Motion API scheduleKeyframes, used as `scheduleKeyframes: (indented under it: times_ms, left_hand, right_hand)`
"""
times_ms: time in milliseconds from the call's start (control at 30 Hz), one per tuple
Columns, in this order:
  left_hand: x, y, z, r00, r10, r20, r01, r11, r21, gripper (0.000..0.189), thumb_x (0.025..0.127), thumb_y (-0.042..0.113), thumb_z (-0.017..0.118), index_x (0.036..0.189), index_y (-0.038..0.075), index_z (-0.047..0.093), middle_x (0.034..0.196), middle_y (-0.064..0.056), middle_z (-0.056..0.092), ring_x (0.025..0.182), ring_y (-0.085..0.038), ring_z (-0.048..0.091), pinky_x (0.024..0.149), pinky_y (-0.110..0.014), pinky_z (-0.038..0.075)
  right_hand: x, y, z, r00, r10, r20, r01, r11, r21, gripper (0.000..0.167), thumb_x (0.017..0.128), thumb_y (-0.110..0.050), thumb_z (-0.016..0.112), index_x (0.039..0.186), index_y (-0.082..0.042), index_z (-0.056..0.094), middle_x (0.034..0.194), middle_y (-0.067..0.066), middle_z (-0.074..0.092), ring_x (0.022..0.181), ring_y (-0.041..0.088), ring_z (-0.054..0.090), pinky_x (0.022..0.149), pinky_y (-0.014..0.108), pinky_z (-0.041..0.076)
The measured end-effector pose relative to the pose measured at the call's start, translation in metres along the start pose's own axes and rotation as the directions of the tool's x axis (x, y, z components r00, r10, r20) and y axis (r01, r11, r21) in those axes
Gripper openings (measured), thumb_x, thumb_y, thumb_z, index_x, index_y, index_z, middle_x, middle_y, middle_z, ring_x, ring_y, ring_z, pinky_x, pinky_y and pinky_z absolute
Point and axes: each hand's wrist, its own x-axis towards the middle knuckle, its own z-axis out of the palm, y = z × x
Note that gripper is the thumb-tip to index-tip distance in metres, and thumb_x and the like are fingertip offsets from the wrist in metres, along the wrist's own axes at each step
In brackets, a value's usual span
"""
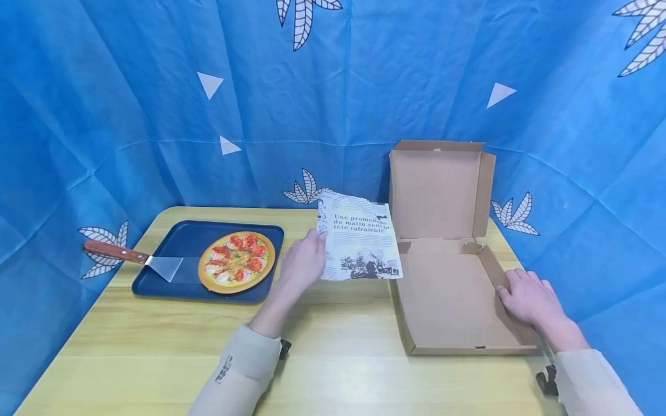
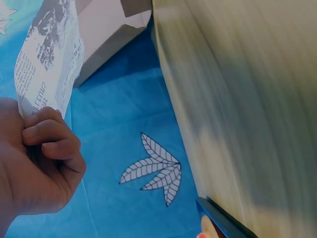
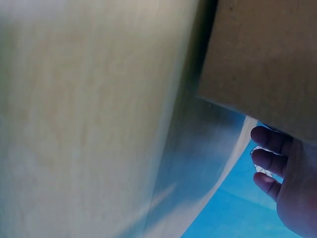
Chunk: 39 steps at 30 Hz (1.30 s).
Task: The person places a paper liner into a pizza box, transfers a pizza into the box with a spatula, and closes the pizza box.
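Note:
My left hand (image 1: 303, 260) pinches the left edge of a printed paper sheet (image 1: 360, 240), held up over the table beside the box. The left wrist view shows the fingers curled against the thumb on the paper (image 2: 49, 59). An open cardboard pizza box (image 1: 455, 294) lies on the right, its lid (image 1: 436, 190) standing upright at the back. My right hand (image 1: 533, 300) holds the box's right side wall, thumb over the inner side. In the right wrist view, the fingers (image 3: 270, 163) show outside the cardboard wall (image 3: 262, 64).
On the left, a dark blue tray (image 1: 200, 232) carries a pizza (image 1: 236, 263) and a pizza server (image 1: 166, 267), whose wooden handle reaches past the tray's left rim. The wooden table (image 1: 333, 358) is bounded by blue patterned cloth (image 1: 343, 104) at the back and sides.

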Motion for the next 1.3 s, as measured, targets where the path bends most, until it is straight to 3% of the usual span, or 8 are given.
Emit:
scheduleKeyframes:
  times_ms: [267,900,1300]
  left_hand:
    - [0.000,0.017,0.005,0.999,0.044,-0.010,-0.044,0.998,-0.041,0.035,0.114,0.035,0.035,0.098,0.011,0.056,0.070,-0.005,0.054,0.059,-0.022,0.052,0.055,-0.037,0.041]
    - [0.003,0.050,0.033,0.993,0.102,0.062,-0.096,0.990,-0.103,0.035,0.114,0.037,0.034,0.099,0.013,0.055,0.068,-0.002,0.051,0.054,-0.016,0.045,0.052,-0.033,0.041]
    - [0.007,0.069,0.052,0.988,0.135,0.079,-0.132,0.990,-0.041,0.036,0.114,0.035,0.035,0.107,0.010,0.060,0.067,-0.001,0.053,0.055,-0.017,0.050,0.052,-0.033,0.043]
  right_hand:
    - [0.001,0.000,0.000,1.000,0.006,0.010,-0.006,1.000,-0.001,0.041,0.101,-0.025,0.057,0.120,0.012,0.056,0.119,0.033,0.058,0.104,0.051,0.051,0.081,0.065,0.040]
    - [0.000,-0.002,-0.002,1.000,0.000,0.001,0.000,1.000,0.006,0.046,0.102,-0.025,0.054,0.126,0.014,0.053,0.127,0.037,0.055,0.109,0.054,0.050,0.083,0.066,0.040]
    - [-0.001,-0.003,-0.002,1.000,0.001,0.004,-0.001,1.000,0.004,0.049,0.102,-0.026,0.053,0.129,0.015,0.051,0.129,0.038,0.053,0.110,0.054,0.049,0.084,0.067,0.039]
